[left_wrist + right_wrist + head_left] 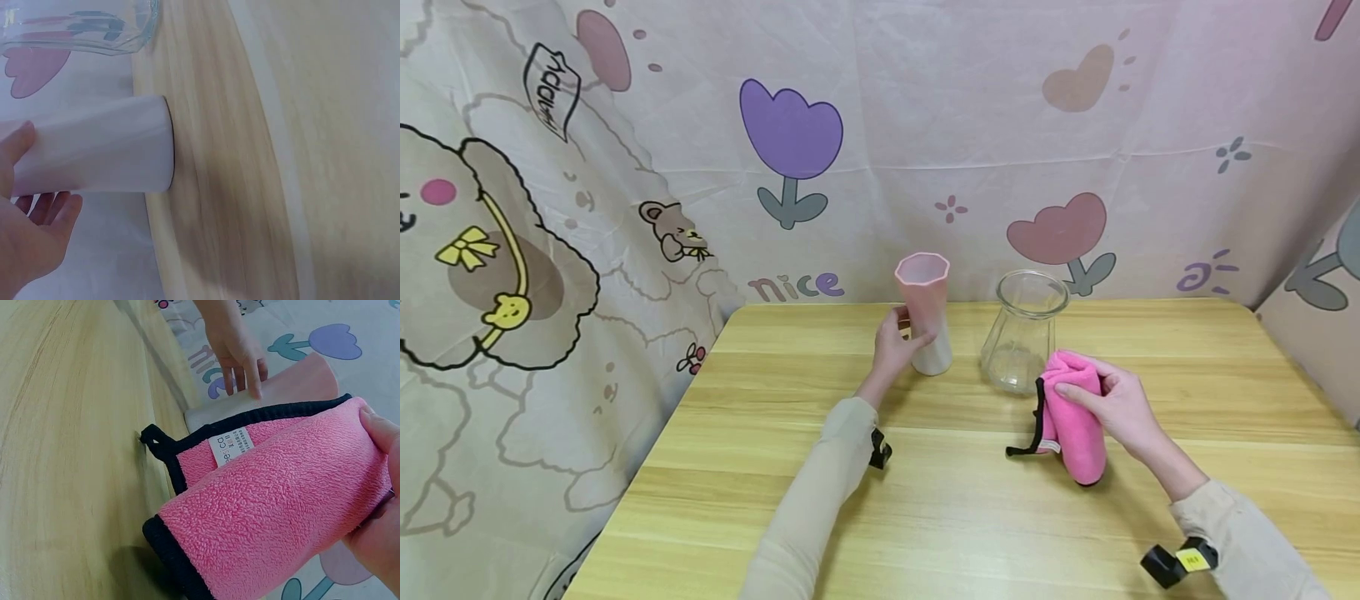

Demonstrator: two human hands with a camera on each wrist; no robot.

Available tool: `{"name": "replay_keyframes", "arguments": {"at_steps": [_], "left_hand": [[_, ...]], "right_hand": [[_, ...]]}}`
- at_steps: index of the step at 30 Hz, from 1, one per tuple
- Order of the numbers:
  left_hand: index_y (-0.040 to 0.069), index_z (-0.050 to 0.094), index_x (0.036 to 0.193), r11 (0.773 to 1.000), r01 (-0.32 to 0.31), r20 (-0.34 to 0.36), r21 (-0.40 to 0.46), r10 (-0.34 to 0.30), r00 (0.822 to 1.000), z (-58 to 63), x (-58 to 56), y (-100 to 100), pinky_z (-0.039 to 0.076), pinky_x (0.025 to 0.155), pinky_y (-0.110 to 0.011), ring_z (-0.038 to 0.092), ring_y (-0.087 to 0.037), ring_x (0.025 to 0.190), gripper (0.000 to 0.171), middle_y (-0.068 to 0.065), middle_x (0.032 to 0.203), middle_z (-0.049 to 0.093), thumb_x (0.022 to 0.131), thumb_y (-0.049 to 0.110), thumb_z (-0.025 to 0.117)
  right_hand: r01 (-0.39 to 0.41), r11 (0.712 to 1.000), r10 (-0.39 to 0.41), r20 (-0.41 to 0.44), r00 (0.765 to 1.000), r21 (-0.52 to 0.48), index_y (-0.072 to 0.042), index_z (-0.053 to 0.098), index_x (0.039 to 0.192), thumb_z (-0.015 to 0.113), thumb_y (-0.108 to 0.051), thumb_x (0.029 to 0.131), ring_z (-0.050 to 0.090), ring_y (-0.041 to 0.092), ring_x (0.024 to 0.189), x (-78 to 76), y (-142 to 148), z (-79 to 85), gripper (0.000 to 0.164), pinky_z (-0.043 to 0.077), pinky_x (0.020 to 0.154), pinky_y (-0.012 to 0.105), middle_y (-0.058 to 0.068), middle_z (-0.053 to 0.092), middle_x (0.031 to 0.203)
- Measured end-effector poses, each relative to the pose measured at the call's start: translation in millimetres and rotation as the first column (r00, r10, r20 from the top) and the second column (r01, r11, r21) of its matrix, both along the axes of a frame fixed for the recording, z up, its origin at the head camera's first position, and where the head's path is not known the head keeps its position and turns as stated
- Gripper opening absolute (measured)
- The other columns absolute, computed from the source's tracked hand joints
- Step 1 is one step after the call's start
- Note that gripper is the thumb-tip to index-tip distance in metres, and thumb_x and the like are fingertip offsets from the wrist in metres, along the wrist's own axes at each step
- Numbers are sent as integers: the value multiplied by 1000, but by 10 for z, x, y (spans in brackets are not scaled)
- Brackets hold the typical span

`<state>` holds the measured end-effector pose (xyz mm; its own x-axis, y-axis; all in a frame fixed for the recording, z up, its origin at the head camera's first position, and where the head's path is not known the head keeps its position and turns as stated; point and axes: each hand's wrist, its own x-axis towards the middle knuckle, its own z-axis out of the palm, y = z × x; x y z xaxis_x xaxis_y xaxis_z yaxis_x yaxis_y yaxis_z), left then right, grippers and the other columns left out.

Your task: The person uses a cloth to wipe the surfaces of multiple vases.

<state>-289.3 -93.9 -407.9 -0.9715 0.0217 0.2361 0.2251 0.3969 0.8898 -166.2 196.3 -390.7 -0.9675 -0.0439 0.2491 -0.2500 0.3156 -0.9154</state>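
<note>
A tall vase (931,325), pink at its faceted rim and fading to white below, stands upright near the back of the table. My left hand (895,343) holds it from the left, with the thumb in front and the other fingers partly hidden behind. In the left wrist view the white lower part of the vase (106,147) shows beside the thumb and fingers. My right hand (1123,408) grips a folded pink towel (1078,425) with black edging above the table. A white label shows on the towel (281,487) in the right wrist view.
A clear glass vase (1017,354) with a flared rim stands to the right of the pink vase, just behind the towel. The wooden table (955,517) ends at a printed cloth backdrop (910,125). More cloth hangs at the left and right.
</note>
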Motion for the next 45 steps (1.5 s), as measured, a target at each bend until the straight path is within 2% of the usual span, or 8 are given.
{"name": "replay_keyframes", "arguments": {"at_steps": [8,13,17,20,24,27,37,45], "left_hand": [[2,45,123,995,93,40,-22,-92,995,14,94,-52,49,88,-37,53,-25,108,59,-13,121,53,74,16,75],[0,43,126,984,176,72,2,-175,982,27,177,-77,46,92,-37,51,-27,111,63,-15,122,52,74,13,75],[-3,40,128,961,274,109,23,-275,955,155,314,-94,46,92,-39,50,-31,113,64,-19,125,49,75,10,73],[-4,39,128,942,336,118,19,-336,934,163,357,-102,45,93,-42,49,-33,113,64,-20,126,48,75,9,73],[0,40,129,925,379,126,-5,-375,918,57,345,-99,45,93,-38,49,-28,114,66,-15,127,48,75,14,74],[0,40,129,913,407,140,-11,-402,905,48,382,-83,46,92,-35,50,-25,112,66,-13,126,49,75,13,74],[4,41,131,845,535,154,7,-530,834,72,548,-29,46,92,-35,51,-24,111,66,-11,125,50,74,8,74],[8,43,130,805,593,185,-35,-578,795,130,676,4,46,91,-28,52,-20,108,66,-6,122,53,72,7,75]], "right_hand": [[-5,1000,5,-5,1000,-5,5,49,126,67,-11,81,56,-10,87,-1,5,7,51,51,65,12,-32,56,100],[-9,1000,9,-8,1000,-1,5,48,126,68,-11,81,56,-10,87,0,4,10,51,51,65,12,-32,56,100],[-8,1000,8,-12,1000,3,5,48,126,68,-11,81,56,-11,88,-1,9,11,51,50,66,12,-32,56,100],[-6,1000,6,-8,1000,12,4,49,126,68,-13,81,56,-11,88,0,12,14,51,50,66,12,-32,56,100],[-6,1000,6,-3,1000,14,4,49,126,68,-13,81,56,-11,88,4,13,21,52,50,66,12,-32,56,100],[-9,1000,9,-3,1000,7,4,49,126,67,-12,82,56,-10,87,3,17,19,51,51,65,12,-32,56,100],[-11,1000,11,-12,1000,-4,4,49,126,68,-10,81,56,-11,89,2,19,12,51,50,66,11,-32,56,101],[-2,1000,2,-18,1000,26,3,50,125,68,-14,81,54,-12,91,7,2,4,51,49,69,10,-32,55,101]]}}
